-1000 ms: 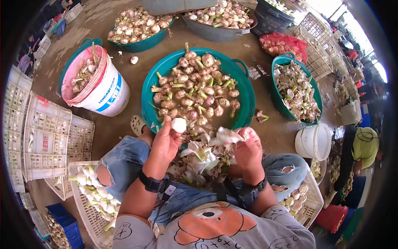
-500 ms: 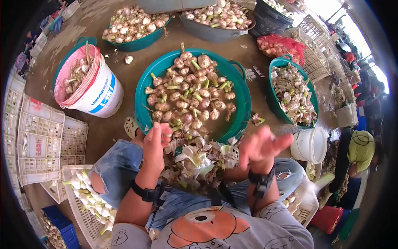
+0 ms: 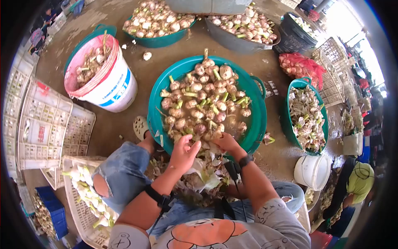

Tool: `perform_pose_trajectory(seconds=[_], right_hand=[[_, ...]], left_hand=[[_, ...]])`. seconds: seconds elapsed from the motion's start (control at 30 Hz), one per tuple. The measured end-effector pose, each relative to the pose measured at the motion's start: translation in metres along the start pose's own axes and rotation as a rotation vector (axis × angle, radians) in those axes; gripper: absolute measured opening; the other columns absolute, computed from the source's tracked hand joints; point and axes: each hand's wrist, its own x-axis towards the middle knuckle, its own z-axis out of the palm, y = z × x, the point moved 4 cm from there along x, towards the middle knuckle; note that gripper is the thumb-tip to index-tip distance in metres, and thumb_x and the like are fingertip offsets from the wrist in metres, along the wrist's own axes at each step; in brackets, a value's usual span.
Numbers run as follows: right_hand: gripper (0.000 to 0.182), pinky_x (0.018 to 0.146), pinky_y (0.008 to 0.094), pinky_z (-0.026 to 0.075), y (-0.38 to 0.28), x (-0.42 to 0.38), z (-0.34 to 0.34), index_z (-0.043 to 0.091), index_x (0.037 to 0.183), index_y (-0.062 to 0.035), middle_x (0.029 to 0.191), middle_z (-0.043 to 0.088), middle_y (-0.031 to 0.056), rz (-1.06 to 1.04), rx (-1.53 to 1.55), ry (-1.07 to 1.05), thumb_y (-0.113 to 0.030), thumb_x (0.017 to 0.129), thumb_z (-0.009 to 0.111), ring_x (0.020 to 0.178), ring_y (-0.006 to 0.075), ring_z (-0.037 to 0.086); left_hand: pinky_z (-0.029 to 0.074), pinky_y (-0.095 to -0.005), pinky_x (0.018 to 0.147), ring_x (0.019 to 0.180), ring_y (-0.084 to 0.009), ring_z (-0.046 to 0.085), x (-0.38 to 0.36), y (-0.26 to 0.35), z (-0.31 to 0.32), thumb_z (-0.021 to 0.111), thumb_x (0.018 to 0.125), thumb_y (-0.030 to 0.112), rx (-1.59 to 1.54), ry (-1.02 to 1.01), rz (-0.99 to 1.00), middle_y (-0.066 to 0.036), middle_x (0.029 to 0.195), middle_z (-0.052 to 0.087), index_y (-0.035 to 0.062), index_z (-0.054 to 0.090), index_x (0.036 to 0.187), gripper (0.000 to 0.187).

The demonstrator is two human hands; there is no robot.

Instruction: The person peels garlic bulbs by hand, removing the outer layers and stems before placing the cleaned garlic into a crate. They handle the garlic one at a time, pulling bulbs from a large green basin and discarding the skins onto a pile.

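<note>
A round green basin (image 3: pixel 258 120) stands in front of me with garlic bulbs (image 3: pixel 195 97) in brownish water. My right hand (image 3: pixel 226 142) reaches to the near edge of the bulbs, its fingers bent around a bulb that shows in part. Left of it, above the basin's near rim, my left hand (image 3: pixel 184 154) is raised with its fingers apart and nothing in it. Between my knees lies a heap of loose garlic skins (image 3: pixel 205 176), just below both hands.
A white bucket (image 3: pixel 118 89) with a pink lining stands left. Right is a green tub (image 3: pixel 306 118) of skins. Crates (image 3: pixel 43 128) are stacked far left; a crate of peeled garlic (image 3: pixel 89 199) sits by my left knee. A person in a yellow-green top (image 3: pixel 360 180) is far right.
My right hand has moved left and forward to the bulbs in the basin. My left hand has shifted right in view. The pale blurred object at the lower right is gone, and the view has shifted.
</note>
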Motion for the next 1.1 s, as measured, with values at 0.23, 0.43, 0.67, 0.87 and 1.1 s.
perform_pose_trajectory(seconds=[0.23, 0.43, 0.67, 0.87, 1.1], right_hand=[[0.023, 0.065, 0.0341, 0.048, -0.123, -0.147, 0.044, 0.056, 0.095, -0.0045, 0.082, 0.060, 0.0109, -0.667, -0.378, 0.396, -0.010, 0.074, 0.062, 0.073, 0.0262, 0.058], [0.007, 0.066, 0.0378, 0.046, -0.127, -0.170, 0.047, 0.056, 0.070, -0.0050, 0.074, 0.057, 0.0118, -0.965, -0.410, 0.551, -0.011, 0.073, 0.059, 0.071, 0.0282, 0.056], [0.013, 0.059, 0.0366, 0.045, -0.111, -0.164, 0.051, 0.056, 0.069, -0.0008, 0.067, 0.057, 0.0148, -0.650, -0.260, 0.418, -0.012, 0.075, 0.056, 0.065, 0.0309, 0.056], [0.013, 0.058, 0.0361, 0.044, -0.111, -0.169, 0.038, 0.061, 0.081, -0.0002, 0.072, 0.059, 0.0168, -0.741, 0.078, 0.336, -0.012, 0.079, 0.056, 0.065, 0.0319, 0.056], [0.013, 0.057, 0.0360, 0.044, -0.113, -0.175, 0.034, 0.062, 0.084, -0.0042, 0.071, 0.058, 0.0181, -0.705, 0.058, 0.294, -0.014, 0.079, 0.056, 0.064, 0.0327, 0.057]], left_hand=[[0.044, -0.0285, 0.066, 0.072, -0.0134, 0.054, -0.008, 0.002, 0.003, 0.051, 0.086, 0.040, -0.017, -0.017, 0.025, -0.007, 0.080, 0.059, -0.0012, 0.052, 0.103, 0.044], [0.037, -0.0244, 0.055, 0.061, -0.0070, 0.043, -0.016, 0.014, -0.002, 0.050, 0.087, 0.033, -0.196, -0.152, -0.023, 0.000, 0.065, 0.050, -0.0022, 0.057, 0.087, 0.036], [0.026, -0.0215, 0.036, 0.040, -0.0077, 0.038, -0.024, 0.002, 0.002, 0.042, 0.087, 0.039, -0.351, -0.346, -0.401, 0.001, 0.062, 0.051, 0.0065, 0.056, 0.083, 0.036], [0.033, -0.0232, 0.042, 0.046, -0.0106, 0.044, -0.024, 0.015, 0.000, 0.038, 0.086, 0.039, -0.671, -0.474, -0.447, 0.000, 0.066, 0.054, 0.0022, 0.058, 0.096, 0.042], [0.035, -0.0233, 0.047, 0.053, -0.0105, 0.047, -0.028, 0.022, 0.004, 0.036, 0.085, 0.035, -0.710, -0.523, -0.436, -0.001, 0.073, 0.056, 0.0000, 0.055, 0.108, 0.046]])
